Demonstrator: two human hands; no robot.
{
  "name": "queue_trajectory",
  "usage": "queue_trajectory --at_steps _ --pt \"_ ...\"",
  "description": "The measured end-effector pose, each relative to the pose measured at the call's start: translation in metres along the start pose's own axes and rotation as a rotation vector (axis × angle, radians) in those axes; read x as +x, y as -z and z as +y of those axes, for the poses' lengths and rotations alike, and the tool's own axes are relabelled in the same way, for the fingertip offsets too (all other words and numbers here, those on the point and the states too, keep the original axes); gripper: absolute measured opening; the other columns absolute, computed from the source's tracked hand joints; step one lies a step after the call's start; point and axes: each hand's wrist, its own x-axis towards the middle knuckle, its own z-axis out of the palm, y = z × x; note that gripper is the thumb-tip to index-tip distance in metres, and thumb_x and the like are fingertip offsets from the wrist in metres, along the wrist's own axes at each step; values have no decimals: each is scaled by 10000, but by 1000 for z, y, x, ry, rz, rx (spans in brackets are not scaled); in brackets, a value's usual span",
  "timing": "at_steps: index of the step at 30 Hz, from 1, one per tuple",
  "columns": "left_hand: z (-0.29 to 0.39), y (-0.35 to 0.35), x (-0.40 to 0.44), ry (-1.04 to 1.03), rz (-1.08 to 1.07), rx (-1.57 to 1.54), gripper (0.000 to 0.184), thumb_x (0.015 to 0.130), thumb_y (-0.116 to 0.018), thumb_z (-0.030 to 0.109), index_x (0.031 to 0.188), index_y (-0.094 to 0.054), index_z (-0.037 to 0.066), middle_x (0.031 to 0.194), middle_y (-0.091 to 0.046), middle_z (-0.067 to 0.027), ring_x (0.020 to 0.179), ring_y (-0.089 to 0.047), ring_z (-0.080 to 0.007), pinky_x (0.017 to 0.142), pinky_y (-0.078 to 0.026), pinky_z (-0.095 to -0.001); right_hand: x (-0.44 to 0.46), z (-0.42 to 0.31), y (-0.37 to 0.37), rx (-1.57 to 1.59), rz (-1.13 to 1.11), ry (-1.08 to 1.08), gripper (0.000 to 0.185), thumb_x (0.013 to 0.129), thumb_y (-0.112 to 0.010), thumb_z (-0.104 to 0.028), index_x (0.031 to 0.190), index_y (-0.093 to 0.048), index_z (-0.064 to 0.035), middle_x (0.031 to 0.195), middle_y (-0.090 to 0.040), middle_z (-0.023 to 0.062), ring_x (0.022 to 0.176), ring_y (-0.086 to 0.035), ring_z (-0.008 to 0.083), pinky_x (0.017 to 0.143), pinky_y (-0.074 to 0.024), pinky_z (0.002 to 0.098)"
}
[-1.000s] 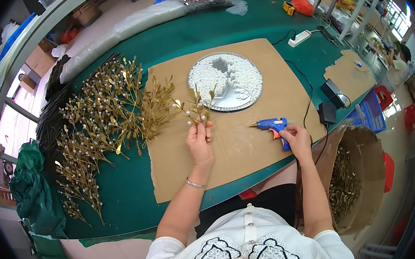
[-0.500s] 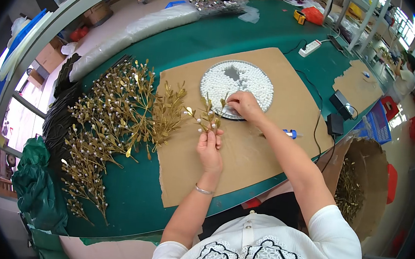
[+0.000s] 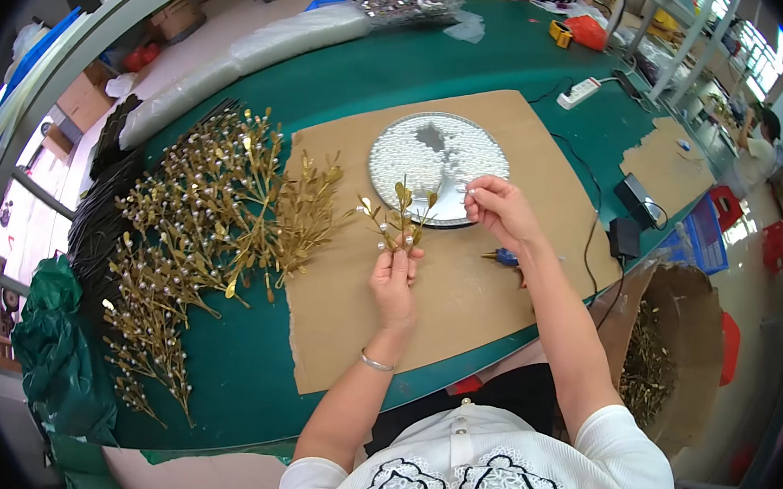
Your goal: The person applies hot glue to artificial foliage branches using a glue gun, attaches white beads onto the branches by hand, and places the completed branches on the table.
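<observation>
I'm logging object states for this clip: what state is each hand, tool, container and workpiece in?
Left hand: grip closed on a gold sprig.
Right hand: fingertips pinched on a small white bead.
Round tray: part filled with white beads, bare patches showing.
Glue gun: lying down, partly hidden by the forearm.
Carton: open, sprigs inside.
Green bag: crumpled.

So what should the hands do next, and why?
Probably bring the right hand over to the gold-leaved sprig: it pinches what looks like a white bead, while the left hand holds the sprig close by, pearly beads already on it.
</observation>
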Motion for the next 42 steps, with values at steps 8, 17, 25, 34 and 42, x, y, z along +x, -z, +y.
queue_trajectory --at_steps 8,17,25,34,42 --pt "-1 -11 -15 51 -120 115 224 908 -477 110 1084 -559 -2 808 -597 -28 580 -371 -28 519 -297 -161 -76 -10 3 438 -121 42 149 825 -585 -42 966 -582 6 815 -598 76 687 -531 116 642 -429 248" --pt "-3 -11 -15 59 -168 137 228 910 -481 127 1086 -557 2 821 -592 -48 574 -367 -35 515 -287 -163 -96 -6 -7 449 -141 66 114 809 -605 -48 918 -583 -24 813 -611 84 683 -525 147 629 -418 259" --pt "-3 -10 -14 56 -174 148 225 913 -479 132 1084 -553 6 836 -587 -55 570 -363 -38 507 -274 -166 -98 -3 -9 408 -137 118 132 793 -623 -43 921 -600 -21 795 -615 94 670 -523 157 618 -418 272" --pt "-3 -10 -14 55 -186 142 237 916 -471 129 1100 -548 0 821 -581 -45 567 -361 -38 508 -278 -165 -106 -9 -16 283 -9 106 131 805 -605 -28 930 -612 13 799 -630 119 661 -578 174 602 -467 279" --pt "-3 -13 -16 38 -190 206 246 908 -494 130 1092 -562 -17 796 -595 -41 558 -355 -27 497 -274 -161 -105 -3 -15 299 52 114 155 813 -600 -37 951 -605 33 801 -627 111 668 -570 156 635 -464 273"
